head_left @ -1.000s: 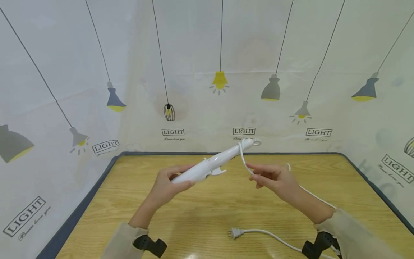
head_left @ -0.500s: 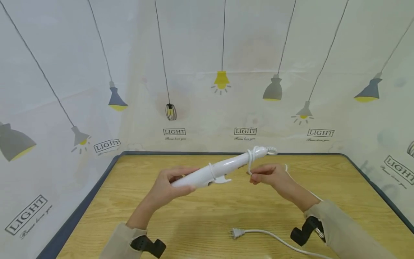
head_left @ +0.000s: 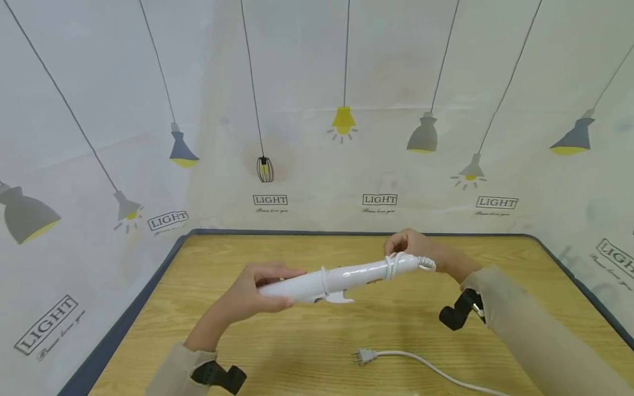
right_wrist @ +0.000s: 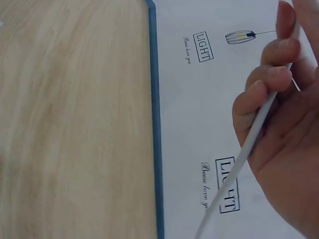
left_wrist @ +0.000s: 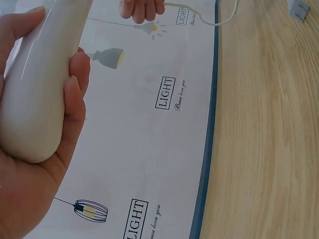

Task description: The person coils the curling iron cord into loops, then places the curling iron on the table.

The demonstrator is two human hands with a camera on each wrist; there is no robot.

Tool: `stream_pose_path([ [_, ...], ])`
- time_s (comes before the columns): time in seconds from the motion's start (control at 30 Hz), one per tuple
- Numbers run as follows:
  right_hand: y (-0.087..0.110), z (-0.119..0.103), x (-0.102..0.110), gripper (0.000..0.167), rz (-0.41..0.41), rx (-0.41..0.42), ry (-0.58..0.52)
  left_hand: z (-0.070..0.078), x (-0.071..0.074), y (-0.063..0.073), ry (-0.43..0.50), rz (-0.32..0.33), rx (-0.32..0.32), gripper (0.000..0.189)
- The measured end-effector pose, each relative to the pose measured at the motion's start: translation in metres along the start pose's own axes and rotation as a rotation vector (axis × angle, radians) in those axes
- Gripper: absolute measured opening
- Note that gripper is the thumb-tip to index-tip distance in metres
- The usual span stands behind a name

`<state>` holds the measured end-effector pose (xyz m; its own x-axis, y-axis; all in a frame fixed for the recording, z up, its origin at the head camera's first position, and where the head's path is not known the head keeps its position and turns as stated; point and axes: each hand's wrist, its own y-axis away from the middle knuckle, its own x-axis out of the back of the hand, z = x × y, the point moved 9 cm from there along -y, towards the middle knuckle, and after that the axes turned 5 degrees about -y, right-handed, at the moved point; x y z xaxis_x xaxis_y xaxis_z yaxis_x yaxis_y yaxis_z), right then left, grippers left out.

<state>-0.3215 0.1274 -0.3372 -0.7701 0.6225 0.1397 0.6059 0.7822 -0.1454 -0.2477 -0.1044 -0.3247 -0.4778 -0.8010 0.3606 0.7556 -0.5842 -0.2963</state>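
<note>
A white curling iron [head_left: 354, 276] is held up over the table, its lever-like tab pointing down. My left hand [head_left: 260, 294] grips its thick rounded end, thumb below and fingers above; the left wrist view shows that smooth end [left_wrist: 37, 94] resting in the palm. White cord loops [head_left: 392, 266] circle the narrow end, beside the coiled strain relief. Behind that end is my right hand [head_left: 413, 247], its fingertips partly hidden in the head view. The right wrist view shows the right hand [right_wrist: 279, 104] with curled fingers holding the power cord [right_wrist: 256, 127], which runs across the palm.
A two-pin plug [head_left: 365, 356] lies on the wooden table [head_left: 277, 352] near the front, its cord trailing right. A dark border edges the table, and a lamp-printed backdrop [head_left: 307, 143] stands around it. Each wrist carries a black camera mount [head_left: 218, 375].
My right hand has moved from below the curling iron's narrow end to behind it, taking the cord round. The iron has tilted from steeply slanted to nearly level, and its narrow end has dropped.
</note>
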Motion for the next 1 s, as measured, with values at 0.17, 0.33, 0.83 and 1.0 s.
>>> stream_pose_path([
  [0.17,-0.008,-0.008,-0.002,0.008,-0.101,-0.038,0.181,0.001,-0.004,0.002,-0.024,-0.074,-0.005,0.041],
  [0.33,-0.013,-0.020,-0.007,0.012,-0.153,-0.113,0.286,0.000,-0.008,0.003,-0.049,-0.119,-0.026,0.041],
  [0.83,-0.015,-0.065,-0.007,0.007,0.116,-0.109,0.611,-0.014,-0.004,-0.003,-0.263,0.084,0.129,0.042],
  [1.0,-0.004,-0.079,-0.010,0.014,0.247,-0.068,0.649,-0.015,0.007,-0.002,-0.310,0.233,0.181,0.042],
])
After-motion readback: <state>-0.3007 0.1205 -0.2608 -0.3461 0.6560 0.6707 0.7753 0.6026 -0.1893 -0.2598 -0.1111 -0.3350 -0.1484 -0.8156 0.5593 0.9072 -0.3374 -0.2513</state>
